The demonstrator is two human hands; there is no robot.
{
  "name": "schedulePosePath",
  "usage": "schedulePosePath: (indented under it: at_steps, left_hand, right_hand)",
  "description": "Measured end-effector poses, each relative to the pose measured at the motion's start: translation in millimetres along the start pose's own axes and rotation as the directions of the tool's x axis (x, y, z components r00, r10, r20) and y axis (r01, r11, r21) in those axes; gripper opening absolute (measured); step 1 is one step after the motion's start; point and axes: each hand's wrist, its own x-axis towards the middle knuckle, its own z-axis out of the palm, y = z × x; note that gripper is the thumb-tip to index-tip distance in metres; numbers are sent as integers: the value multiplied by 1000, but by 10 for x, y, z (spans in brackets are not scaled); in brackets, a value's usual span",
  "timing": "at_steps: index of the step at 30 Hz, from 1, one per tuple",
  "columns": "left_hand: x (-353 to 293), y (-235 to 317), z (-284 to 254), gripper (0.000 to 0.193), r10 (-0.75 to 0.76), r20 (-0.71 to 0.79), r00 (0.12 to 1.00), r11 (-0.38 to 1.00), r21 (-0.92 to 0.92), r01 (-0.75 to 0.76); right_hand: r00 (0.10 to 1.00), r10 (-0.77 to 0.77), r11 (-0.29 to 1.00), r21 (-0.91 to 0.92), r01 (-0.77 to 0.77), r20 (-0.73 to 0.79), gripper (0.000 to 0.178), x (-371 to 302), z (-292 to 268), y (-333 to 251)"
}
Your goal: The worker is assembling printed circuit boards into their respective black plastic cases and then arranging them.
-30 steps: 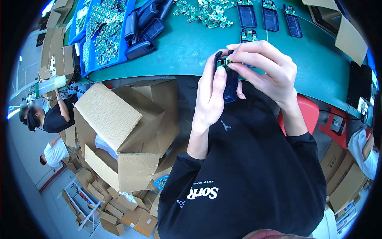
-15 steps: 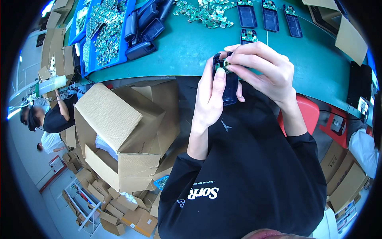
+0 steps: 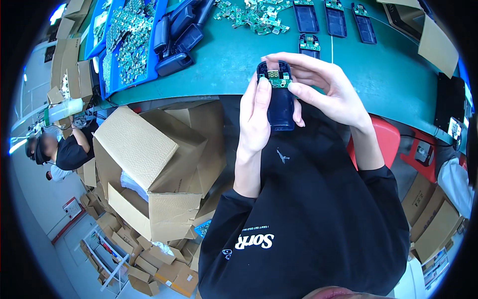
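Between my hands, just off the near edge of the bench, is a dark blue plastic casing half (image 3: 282, 110), its hollow side up. A small green circuit board (image 3: 279, 82) with a digit display lies in its far end. My left hand (image 3: 256, 109) is wrapped round the casing, its thumb on the left edge of the board and fingertips showing past the right side. My right hand (image 3: 326, 89) curls over the far end, with the thumb at the board's right edge. Just beyond lies another casing with a board (image 3: 309, 44), partly behind my right hand.
More casings fitted with boards (image 3: 336, 20) lie in a row at the back of the green bench (image 3: 224, 70). Loose circuit boards (image 3: 254, 17) are heaped left of them. Bare casings (image 3: 179, 37) sit beside blue trays (image 3: 149, 70) of boards. An open cardboard box (image 3: 174, 209) stands left of me.
My right fingers have moved off the board to the casing's far end, and the thumb now rests at the board's right edge. The board's display has come into clear view.
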Motion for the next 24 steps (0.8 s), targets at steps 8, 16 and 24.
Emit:
schedulePosePath:
  at_steps: [8, 16, 24]
  left_hand:
    - [7, -5, 5, 43, 33, 6, 999, 988, 152, -34]
    - [72, -19, 10, 40, -21, -24, 1000, 1000, 15, 21]
    - [180, -234, -44, 42, -6, -152, 988, 992, 124, 26]
  right_hand:
    - [999, 11, 998, 60, -8, -40, 40, -24, -20, 46]
    - [991, 40, 998, 43, -35, -129, 49, -14, 9, 57]
    - [943, -299, 774, -615, 152, -144, 59, -93, 20, 21]
